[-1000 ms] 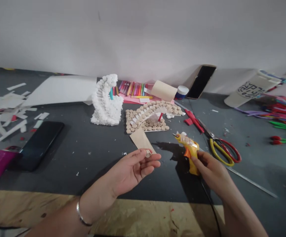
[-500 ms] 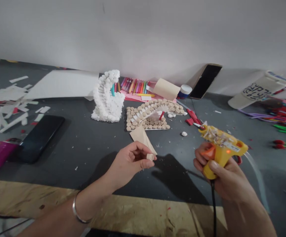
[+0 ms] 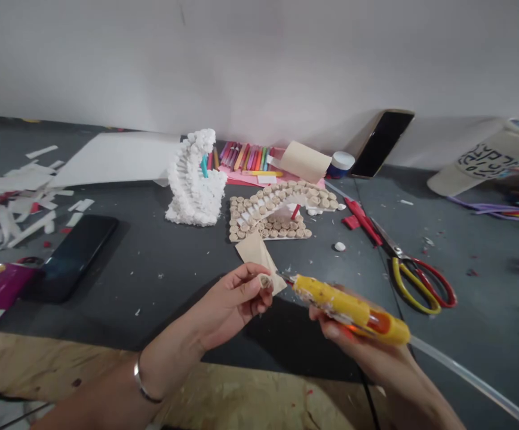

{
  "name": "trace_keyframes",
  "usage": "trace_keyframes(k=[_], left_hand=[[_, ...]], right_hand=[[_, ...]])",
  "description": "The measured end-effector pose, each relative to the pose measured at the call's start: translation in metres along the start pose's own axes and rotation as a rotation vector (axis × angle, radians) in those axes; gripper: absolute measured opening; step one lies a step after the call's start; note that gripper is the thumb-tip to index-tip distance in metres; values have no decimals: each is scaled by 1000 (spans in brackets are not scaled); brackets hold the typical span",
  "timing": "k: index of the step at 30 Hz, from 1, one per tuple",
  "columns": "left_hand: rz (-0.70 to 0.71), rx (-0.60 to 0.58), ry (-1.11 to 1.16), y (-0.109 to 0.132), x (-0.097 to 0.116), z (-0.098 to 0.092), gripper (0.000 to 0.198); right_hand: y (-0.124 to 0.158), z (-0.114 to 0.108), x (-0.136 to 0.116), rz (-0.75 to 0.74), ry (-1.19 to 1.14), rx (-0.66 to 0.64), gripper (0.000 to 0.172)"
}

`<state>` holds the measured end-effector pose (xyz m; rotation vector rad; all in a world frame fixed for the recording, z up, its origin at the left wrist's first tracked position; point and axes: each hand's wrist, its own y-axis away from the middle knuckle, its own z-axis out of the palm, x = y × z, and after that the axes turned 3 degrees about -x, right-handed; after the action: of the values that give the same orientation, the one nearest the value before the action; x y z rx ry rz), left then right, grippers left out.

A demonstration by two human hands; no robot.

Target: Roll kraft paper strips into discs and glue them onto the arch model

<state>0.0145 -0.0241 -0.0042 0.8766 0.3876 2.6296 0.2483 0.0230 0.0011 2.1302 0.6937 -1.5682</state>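
Observation:
Between thumb and fingers, my left hand (image 3: 236, 294) pinches a small beige paper roll (image 3: 265, 280), its coiled end turned toward the right. My right hand (image 3: 353, 340) is wrapped round a yellow hot glue gun (image 3: 349, 307), with a clear glue stick (image 3: 474, 370) poking out of its back. The gun's nozzle points left, a short way from the roll. Behind my left hand lies a beige paper strip (image 3: 255, 251). Beyond it stands a model staircase (image 3: 281, 209) covered in similar paper rolls, with a red post under its arch.
A white curled stair model (image 3: 195, 179) stands left of the beige one. Scissors (image 3: 414, 275) lie at right, near red strips (image 3: 362, 221). A dark phone (image 3: 73, 257) and white paper scraps (image 3: 17, 203) are at left; another phone (image 3: 382, 143) leans on the wall beside a small jar (image 3: 340, 164).
My right hand has swung the glue gun left and turned it, bringing the nozzle near the paper roll. My left hand has tilted the roll. The scissors now show fully.

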Motion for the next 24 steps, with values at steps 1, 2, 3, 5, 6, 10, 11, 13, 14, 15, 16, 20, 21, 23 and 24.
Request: trace_keyframes(k=[1,2,3,5,6,10,11,13,14,15,16,20,21,23,24], left_hand=[[1,9,7,-1,-1,-1,31],[2,16,10,-2,-1,-1,33],[1,23,12,-3,-1,-2,35],[-6,37,6,-4,-2,-3,37],[-10,42,0,-4,-2,-4,38],[-10,52,-24,-4,-2,-5,36],[-10,54,-21,-4,-2,-5,36],[-12,57,-6,-4,-2,-6,37],[-15,55,-1,-4,-2,-6,37],[-15,49,3,-4,-2,-6,37],[-16,40,4,-4,-2,-6,37],[-20,22,4,-4,-1,-4,37],[-21,22,6,-4,-1,-4,37],[-21,24,10,-4,-1,-4,37],[-22,23,10,-4,-1,-5,37]], right_hand=[[0,2,-2,-31,29,-5,29],[1,3,-4,-52,59,-14,34],[1,4,-5,-61,93,-26,40],[1,6,-5,-68,163,-59,49],[1,7,-4,-72,190,-74,51],[-3,10,-3,-158,256,-64,55],[-4,11,-4,-179,270,-42,56],[-6,12,-6,-222,296,-2,56],[-7,13,-7,-240,309,13,55],[-7,14,-7,-255,318,22,54],[-8,14,-8,-269,324,28,54],[-9,14,-9,-278,350,45,55],[-9,14,-10,-279,356,52,56],[-10,14,-10,-270,369,62,56],[-10,14,-9,-266,372,65,55]])
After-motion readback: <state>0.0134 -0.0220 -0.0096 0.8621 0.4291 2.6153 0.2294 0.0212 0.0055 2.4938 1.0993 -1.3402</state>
